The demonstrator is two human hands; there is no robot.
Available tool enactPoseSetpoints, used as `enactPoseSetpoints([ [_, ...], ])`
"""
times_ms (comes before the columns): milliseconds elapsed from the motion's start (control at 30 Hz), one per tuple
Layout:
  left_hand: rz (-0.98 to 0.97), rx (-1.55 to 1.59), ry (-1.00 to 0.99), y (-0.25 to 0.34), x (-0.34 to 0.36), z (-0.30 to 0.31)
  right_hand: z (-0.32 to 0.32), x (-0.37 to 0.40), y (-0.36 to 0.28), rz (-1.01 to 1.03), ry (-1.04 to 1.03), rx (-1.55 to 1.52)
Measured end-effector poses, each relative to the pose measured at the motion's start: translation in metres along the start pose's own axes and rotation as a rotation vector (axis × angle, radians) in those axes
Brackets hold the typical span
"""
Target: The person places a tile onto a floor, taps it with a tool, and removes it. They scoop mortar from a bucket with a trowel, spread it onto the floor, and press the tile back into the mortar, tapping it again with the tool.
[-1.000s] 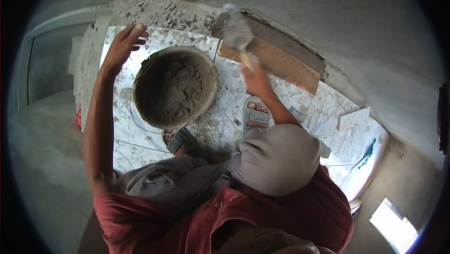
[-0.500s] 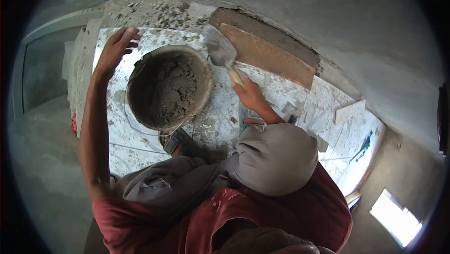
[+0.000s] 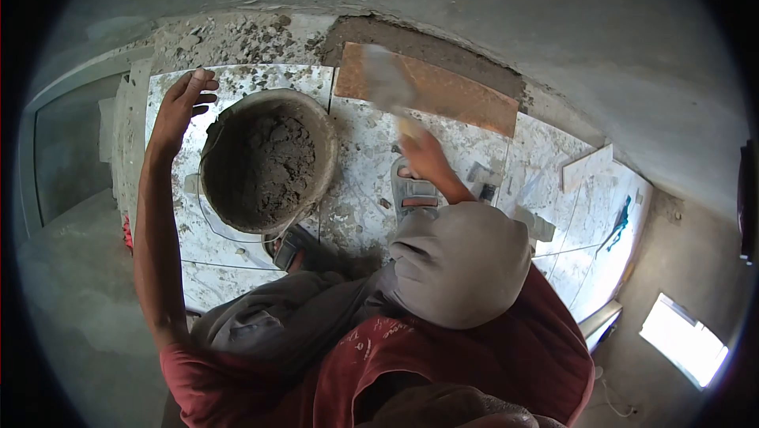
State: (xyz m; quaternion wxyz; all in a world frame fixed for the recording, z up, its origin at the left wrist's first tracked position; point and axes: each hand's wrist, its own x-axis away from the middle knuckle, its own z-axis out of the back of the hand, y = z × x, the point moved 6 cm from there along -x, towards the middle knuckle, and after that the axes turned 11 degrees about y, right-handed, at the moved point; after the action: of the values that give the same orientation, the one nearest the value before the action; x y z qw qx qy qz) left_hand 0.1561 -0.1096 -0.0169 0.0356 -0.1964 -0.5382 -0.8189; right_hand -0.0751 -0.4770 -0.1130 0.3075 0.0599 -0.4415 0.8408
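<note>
Trowel (image 3: 388, 80), pinched by right hand (image 3: 425, 156), moved from bucket (image 3: 327, 140) to tile (image 3: 455, 101); left hand (image 3: 177, 109) spread.

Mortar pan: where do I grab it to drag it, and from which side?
Likely take the mortar pan by its bare rim at the far-left edge, coming from the left, where the open left hand rests beside it. The mortar fills the middle, a sandal crowds the near edge, and the right hand holds the trowel.

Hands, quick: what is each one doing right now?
Left hand: open, fingers spread, beside the bucket of mortar, holding nothing.
Right hand: closed on the trowel, its blade blurred against the brown tile.
</note>
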Motion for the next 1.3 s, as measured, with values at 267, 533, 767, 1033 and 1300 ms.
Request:
enactPoseSetpoints([
  [267, 0.059, -0.118, 0.062, -0.023, 0.02, 0.029, 0.001, -0.023, -0.028, 0.013, -0.112, -0.143],
  [533, 0.555, 0.062, 0.002, -0.112, 0.093, 0.036, -0.021, -0.002, -0.012, 0.101, -0.295, -0.25],
  [767, 0.506, 0.224, 0.178, -0.096, 0.114, 0.012, -0.047, -0.028, -0.054, 0.191, -0.46, -0.259],
  [1033, 0.119, -0.17, 0.2, -0.041, 0.014, 0.046, -0.016, -0.039, -0.041, 0.363, -0.393, -0.172],
  [1300, 0.454, -0.364, 0.195, -0.068, -0.018, 0.081, 0.023, -0.034, -0.028, 0.45, -0.434, -0.336],
])
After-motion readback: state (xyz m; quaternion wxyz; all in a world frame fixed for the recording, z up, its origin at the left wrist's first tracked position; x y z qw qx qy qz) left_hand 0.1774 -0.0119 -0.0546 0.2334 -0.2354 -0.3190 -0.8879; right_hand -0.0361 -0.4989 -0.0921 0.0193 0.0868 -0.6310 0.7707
